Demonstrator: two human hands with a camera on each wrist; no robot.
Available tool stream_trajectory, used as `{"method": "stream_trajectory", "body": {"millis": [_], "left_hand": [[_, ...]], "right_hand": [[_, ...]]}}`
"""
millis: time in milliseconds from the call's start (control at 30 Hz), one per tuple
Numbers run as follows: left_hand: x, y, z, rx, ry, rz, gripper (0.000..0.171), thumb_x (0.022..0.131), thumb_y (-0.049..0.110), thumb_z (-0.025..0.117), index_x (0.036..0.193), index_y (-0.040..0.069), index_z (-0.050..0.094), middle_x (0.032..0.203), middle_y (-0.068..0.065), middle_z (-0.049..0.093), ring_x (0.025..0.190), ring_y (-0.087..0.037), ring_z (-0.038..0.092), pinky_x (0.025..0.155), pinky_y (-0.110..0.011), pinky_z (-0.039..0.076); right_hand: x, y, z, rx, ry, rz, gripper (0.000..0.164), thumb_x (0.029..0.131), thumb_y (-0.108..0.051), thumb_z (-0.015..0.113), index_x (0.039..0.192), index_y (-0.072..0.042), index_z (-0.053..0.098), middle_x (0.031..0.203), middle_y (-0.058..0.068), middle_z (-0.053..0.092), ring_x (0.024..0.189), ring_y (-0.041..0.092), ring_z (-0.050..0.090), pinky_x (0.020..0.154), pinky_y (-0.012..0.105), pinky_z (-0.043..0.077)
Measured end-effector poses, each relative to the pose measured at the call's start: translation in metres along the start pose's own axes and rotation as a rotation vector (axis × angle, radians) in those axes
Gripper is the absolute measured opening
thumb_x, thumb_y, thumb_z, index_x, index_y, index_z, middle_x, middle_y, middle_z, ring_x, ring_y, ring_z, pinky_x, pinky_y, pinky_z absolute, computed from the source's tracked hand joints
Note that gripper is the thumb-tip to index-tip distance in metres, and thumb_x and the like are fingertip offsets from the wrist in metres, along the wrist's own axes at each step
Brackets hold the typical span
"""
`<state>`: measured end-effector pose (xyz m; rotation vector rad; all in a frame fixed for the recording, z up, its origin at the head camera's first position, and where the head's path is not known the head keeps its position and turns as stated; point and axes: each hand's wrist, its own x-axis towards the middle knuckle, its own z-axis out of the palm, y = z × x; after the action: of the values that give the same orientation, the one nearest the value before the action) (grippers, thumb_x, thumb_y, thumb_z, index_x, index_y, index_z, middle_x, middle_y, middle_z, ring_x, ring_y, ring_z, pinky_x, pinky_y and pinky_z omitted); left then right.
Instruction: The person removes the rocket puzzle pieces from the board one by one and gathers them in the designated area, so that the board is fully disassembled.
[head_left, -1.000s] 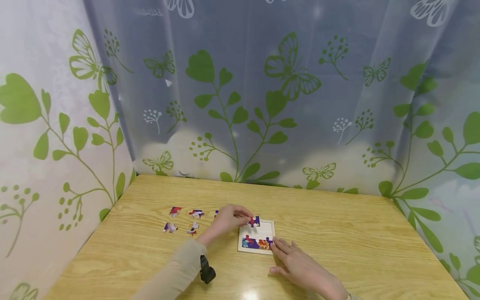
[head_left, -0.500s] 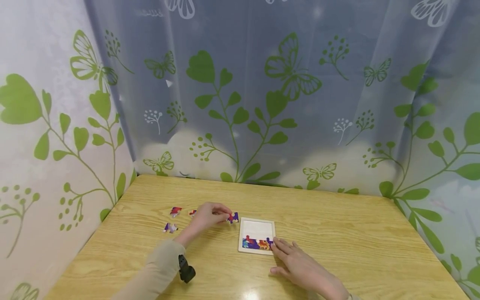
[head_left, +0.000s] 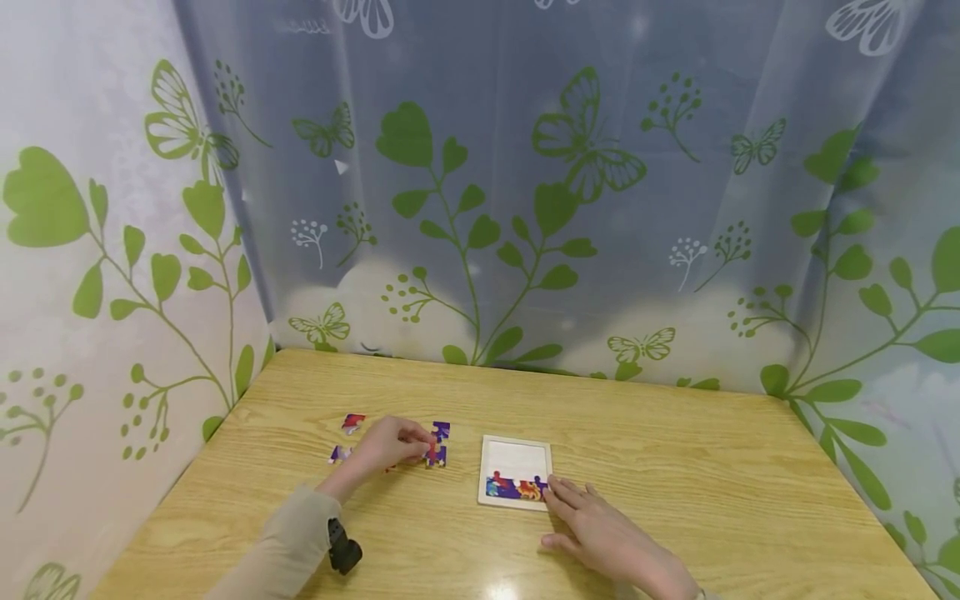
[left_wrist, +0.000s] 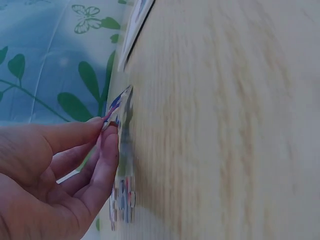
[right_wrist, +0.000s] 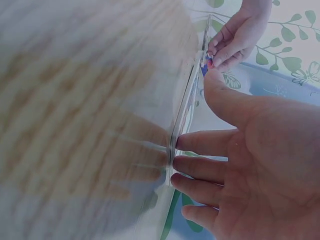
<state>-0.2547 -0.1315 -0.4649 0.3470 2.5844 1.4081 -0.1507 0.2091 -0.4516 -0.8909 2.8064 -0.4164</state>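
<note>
My left hand (head_left: 388, 444) pinches a red and purple jigsaw piece (head_left: 436, 455) between thumb and fingertips, low over the table left of the puzzle frame. In the left wrist view the held piece (left_wrist: 116, 106) is seen tilted, nearly edge-on. Just beyond it lies another purple piece (head_left: 442, 430). The square wooden puzzle frame (head_left: 517, 439) has a joined row of colourful pieces (head_left: 517, 487) along its near side and bare backing behind them. At its right edge rest the straight fingers of my right hand (head_left: 603, 527); the right wrist view shows these fingertips (right_wrist: 180, 162) against the frame's side.
A red piece (head_left: 353, 422) and a purple and white piece (head_left: 341, 453) lie at the left of the wooden table (head_left: 675, 458). My left hand partly covers other pieces. A patterned curtain (head_left: 480, 208) surrounds the table's back and sides.
My left hand has carried the jigsaw piece from over the puzzle frame leftward and lowered it near the loose pieces. The right hand has stayed at the frame's edge.
</note>
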Motion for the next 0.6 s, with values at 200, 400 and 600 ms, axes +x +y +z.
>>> {"method": "stream_trajectory", "body": {"millis": [200,400,600], "left_hand": [[-0.004,0.0,0.001,0.062,-0.013,0.031,0.01,0.09,0.006,0.076,0.099,0.003,0.076,0.089,-0.003,0.074,0.076,-0.012,0.063,0.066,-0.027,0.053],[-0.005,0.002,0.007,0.194,0.039,0.061,0.015,0.081,0.008,0.086,0.093,0.008,0.076,0.086,0.001,0.073,0.077,-0.01,0.064,0.069,-0.028,0.054],[-0.006,0.006,0.011,0.235,0.069,0.06,0.017,0.079,0.006,0.087,0.092,0.007,0.076,0.083,0.001,0.07,0.074,-0.009,0.061,0.068,-0.026,0.053]], "right_hand": [[-0.001,0.001,-0.001,0.005,0.003,-0.002,0.07,0.101,-0.046,0.056,0.145,0.007,0.048,0.155,0.027,0.039,0.142,0.046,0.038,0.114,0.065,0.027],[0.001,0.002,-0.001,0.018,0.0,0.001,0.069,0.101,-0.046,0.056,0.145,0.007,0.049,0.155,0.027,0.04,0.142,0.047,0.037,0.113,0.065,0.027],[0.001,0.003,-0.002,0.055,-0.005,0.015,0.069,0.101,-0.045,0.057,0.145,0.007,0.049,0.155,0.027,0.039,0.143,0.048,0.035,0.114,0.066,0.025]]}}
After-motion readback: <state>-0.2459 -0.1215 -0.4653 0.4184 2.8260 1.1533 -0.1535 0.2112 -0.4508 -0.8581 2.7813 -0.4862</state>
